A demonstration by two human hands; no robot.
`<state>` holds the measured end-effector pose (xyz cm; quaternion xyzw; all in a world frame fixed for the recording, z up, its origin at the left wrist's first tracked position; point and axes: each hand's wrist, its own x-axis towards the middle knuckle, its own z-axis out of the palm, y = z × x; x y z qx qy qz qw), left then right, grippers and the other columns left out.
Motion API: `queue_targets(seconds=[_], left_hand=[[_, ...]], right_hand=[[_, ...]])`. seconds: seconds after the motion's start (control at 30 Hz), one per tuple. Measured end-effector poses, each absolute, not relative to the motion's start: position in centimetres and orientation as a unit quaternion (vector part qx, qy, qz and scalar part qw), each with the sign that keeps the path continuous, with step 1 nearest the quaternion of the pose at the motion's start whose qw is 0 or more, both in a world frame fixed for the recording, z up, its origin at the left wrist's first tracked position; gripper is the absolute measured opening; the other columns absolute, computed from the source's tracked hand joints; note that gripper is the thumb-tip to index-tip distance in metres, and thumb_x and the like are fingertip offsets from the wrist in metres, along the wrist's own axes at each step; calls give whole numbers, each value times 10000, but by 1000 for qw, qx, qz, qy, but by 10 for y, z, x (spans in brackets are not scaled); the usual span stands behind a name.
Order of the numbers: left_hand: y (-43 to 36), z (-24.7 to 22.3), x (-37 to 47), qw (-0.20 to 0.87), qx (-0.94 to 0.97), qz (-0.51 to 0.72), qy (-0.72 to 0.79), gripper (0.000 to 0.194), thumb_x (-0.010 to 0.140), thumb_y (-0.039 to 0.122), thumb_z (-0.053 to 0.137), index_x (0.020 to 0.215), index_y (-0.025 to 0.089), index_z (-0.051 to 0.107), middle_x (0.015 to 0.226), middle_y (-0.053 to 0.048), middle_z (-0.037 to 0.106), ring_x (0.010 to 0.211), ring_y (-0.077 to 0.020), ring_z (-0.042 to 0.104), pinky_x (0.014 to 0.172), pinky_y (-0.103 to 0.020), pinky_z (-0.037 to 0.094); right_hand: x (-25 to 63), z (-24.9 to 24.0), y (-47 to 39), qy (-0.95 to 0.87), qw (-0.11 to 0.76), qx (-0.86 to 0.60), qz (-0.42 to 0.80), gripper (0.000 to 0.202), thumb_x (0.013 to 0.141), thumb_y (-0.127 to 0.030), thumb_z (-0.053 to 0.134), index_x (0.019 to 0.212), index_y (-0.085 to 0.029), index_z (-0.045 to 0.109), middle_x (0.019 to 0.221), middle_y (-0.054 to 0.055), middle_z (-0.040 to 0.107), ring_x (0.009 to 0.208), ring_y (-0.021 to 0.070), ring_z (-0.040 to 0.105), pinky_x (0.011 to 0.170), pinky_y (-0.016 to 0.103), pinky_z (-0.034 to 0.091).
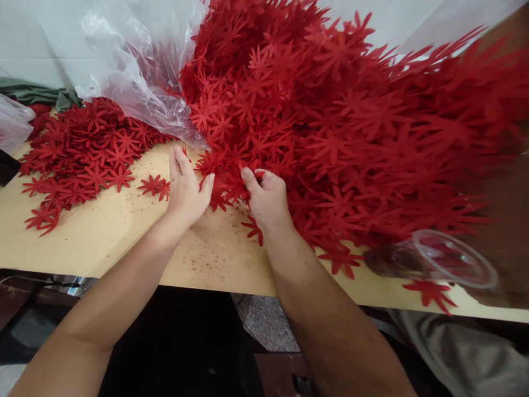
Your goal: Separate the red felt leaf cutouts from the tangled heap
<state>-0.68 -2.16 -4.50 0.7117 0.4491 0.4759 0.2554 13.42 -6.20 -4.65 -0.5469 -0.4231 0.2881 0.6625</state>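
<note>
Beside a large heap of red, flower-shaped cutouts (330, 121), the bare left hand (184, 184) is spreading open; the bare right hand (266, 196) is pinching a red piece (260, 175).

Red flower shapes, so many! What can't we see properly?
All in the head view:
Right hand: its curled fingers hide what they pinch.
Big red pile: blur smears its right side.
Plastic bag: top edge cuts it off.
Clear cup: blur hides whether it's empty.

Large flower heap (264, 94) right, smaller pile (95, 146) left, cup (430, 262), seemingly, before.
</note>
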Motion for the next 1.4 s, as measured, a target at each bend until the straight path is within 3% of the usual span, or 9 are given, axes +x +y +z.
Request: queue_targets(seconds=[0.2,0.33,0.47,0.6,0.83,1.0,1.13,1.27,1.4], left_hand=[[-33,-33,-9,203,778,413,427,371,828,390,486,1098,165,605,1388,-135,426,1327,-291,323,1118,-487,202],[-39,-30,-2,245,784,434,369,335,836,370,490,1045,151,635,1142,-115,601,1078,-196,544,998,-375,395],[-38,-35,8,332,762,450,327,351,745,359,625,1033,157,628,1042,-85,628,969,-161,577,917,-322,449],[-33,-37,10,414,684,488,352,128,780,188,555,863,153,646,901,-41,653,858,-114,584,872,-283,452],[-29,-31,5,578,469,541,391,62,806,158,502,764,161,547,749,16,615,658,-58,548,714,-215,456],[-22,-24,-4,596,400,537,444,56,820,138,457,805,174,498,771,7,620,617,-66,566,623,-212,445],[-22,-30,-1,537,498,517,443,201,723,20,513,879,142,547,927,-36,628,795,-81,581,806,-244,462],[-29,-34,5,451,599,518,411,279,722,123,592,998,156,589,1134,-71,583,1024,-137,534,907,-289,429],[-35,-33,8,493,643,469,352,204,741,220,600,927,139,621,1003,-64,627,900,-123,565,857,-285,441]], right_hand=[[132,-42,-64,-424,640,-575,283,518,666,-654,554,491,-192,400,478,-52,361,475,60,334,481,238,320],[128,-45,-62,-455,643,-546,286,485,686,-655,533,568,-194,435,549,-46,398,535,68,379,537,237,359],[125,-53,-60,-474,644,-506,323,462,679,-656,538,642,-205,449,607,-49,411,572,70,402,564,227,397],[123,-58,-61,-503,616,-468,385,369,764,-602,477,759,-233,489,696,-34,496,678,95,507,678,260,472],[124,-53,-62,-511,618,-460,382,315,626,-440,709,767,-205,555,762,-14,611,701,107,552,753,303,485],[126,-50,-61,-463,642,-497,355,253,673,-413,668,641,-196,542,621,-37,552,571,80,490,636,265,457],[124,-48,-63,-451,641,-521,337,337,652,-484,668,583,-191,518,549,-49,482,520,69,430,566,246,411],[126,-45,-64,-451,635,-536,327,469,612,-620,628,530,-186,470,516,-56,412,497,56,360,519,234,354],[126,-45,-65,-466,619,-538,332,530,629,-686,556,513,-192,406,508,-59,336,496,56,322,508,228,336]])
